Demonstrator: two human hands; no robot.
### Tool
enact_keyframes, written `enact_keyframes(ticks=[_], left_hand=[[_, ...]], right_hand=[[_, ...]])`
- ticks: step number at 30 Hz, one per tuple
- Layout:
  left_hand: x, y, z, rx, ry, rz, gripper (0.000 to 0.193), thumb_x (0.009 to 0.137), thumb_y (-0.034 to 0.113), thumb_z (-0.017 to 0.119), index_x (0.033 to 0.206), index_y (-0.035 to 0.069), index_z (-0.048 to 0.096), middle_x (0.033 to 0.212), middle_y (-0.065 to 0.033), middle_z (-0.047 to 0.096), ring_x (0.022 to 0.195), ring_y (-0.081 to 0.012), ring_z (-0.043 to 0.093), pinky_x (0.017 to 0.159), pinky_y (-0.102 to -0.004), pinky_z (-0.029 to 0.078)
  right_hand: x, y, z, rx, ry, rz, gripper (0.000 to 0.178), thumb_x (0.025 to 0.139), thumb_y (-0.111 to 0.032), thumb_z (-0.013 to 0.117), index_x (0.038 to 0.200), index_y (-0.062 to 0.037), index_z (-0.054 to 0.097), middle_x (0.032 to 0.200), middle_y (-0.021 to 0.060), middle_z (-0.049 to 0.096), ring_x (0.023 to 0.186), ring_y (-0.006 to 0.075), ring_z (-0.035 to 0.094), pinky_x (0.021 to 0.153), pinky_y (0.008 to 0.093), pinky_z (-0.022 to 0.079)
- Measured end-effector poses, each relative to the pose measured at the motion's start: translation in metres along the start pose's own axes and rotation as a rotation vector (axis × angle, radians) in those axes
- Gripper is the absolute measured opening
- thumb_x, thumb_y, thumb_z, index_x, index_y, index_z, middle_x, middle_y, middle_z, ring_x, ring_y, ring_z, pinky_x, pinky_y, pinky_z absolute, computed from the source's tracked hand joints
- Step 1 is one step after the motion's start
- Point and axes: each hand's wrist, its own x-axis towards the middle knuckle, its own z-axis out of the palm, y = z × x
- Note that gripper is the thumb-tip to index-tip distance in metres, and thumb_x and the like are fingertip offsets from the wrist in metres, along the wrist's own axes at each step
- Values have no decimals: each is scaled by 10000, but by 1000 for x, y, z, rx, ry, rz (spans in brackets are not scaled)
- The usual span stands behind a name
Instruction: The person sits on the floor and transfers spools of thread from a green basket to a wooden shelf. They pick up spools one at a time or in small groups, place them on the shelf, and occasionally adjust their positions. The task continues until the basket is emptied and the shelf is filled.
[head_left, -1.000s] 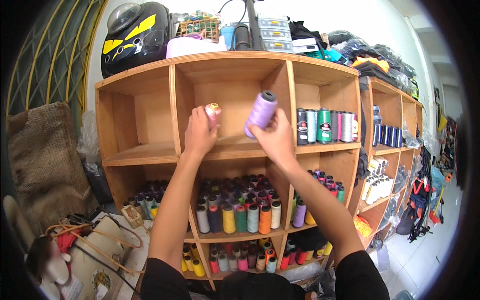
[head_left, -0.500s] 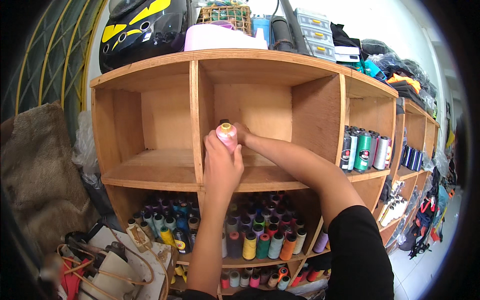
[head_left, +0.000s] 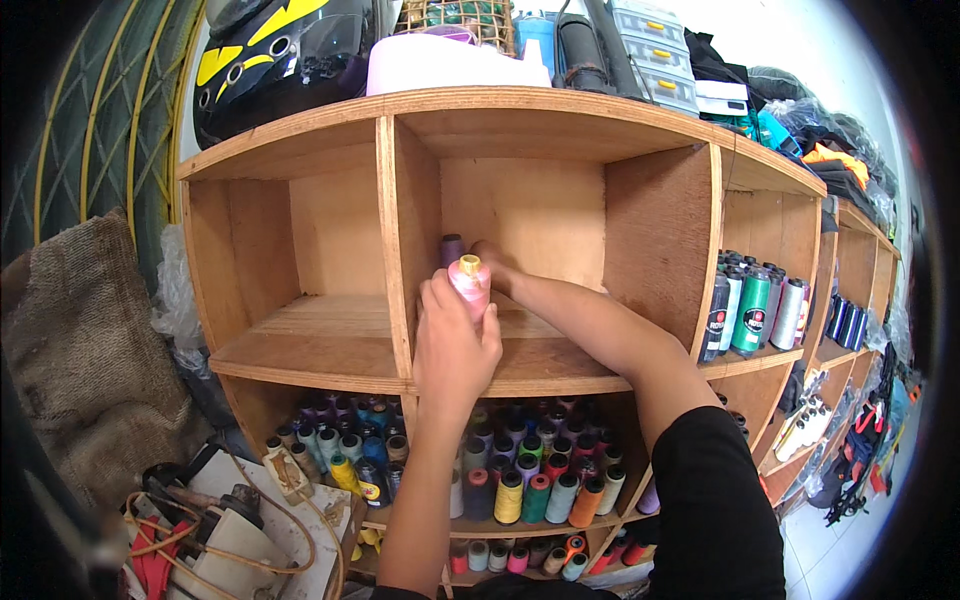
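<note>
A pink thread cone point(head_left: 471, 284) with a yellow top is in my left hand point(head_left: 452, 335), whose fingers wrap round it at the front of the upper middle compartment point(head_left: 540, 200). Deeper inside, my right hand point(head_left: 492, 265) reaches toward the left partition, right beside a purple thread cone point(head_left: 452, 249) standing near the back. The pink cone and my left hand cover part of this view, so the right fingers are hidden and I cannot tell whether they touch the purple cone.
Below stand several rows of coloured thread cones point(head_left: 537, 495). More cones point(head_left: 751, 312) fill the right compartment. A black and yellow helmet point(head_left: 285, 75) and plastic drawers point(head_left: 655, 60) sit on top. At lower left, a white table point(head_left: 310, 510) bears cables and a machine.
The view has shifted slightly, and more of the purple cone shows beside my right hand. My left hand still holds the pink cone, now slightly lower in view.
</note>
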Motion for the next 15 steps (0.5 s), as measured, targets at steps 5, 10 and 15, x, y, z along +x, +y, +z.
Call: enact_keyframes(ticks=[5, 10, 15], left_hand=[[-2, -3, 2, -33, 28, 11, 565, 876, 156, 687, 1314, -61, 405, 1202, -287, 517, 1086, -478, 573, 912, -517, 487], [-2, 0, 0, -99, 40, -65, 580, 881, 192, 707, 1322, -53, 422, 1227, -309, 548, 1144, -494, 551, 957, -505, 469], [0, 5, 3, -124, 61, -84, 661, 888, 184, 709, 1385, -68, 355, 1198, -356, 580, 1113, -519, 579, 932, -515, 483]], right_hand=[[-3, 7, -2, -214, 32, -117, 401, 803, -409, 763, 880, -16, 744, 893, 136, 750, 822, 235, 724, 665, 393, 543], [-20, -13, -9, -265, 104, -258, 474, 810, -410, 749, 954, 40, 706, 920, 222, 737, 845, 328, 730, 679, 394, 565], [17, -28, -65, -136, -430, 161, 506, 783, -312, 764, 1170, 2, 674, 1144, 209, 686, 1072, 280, 687, 857, 405, 581]])
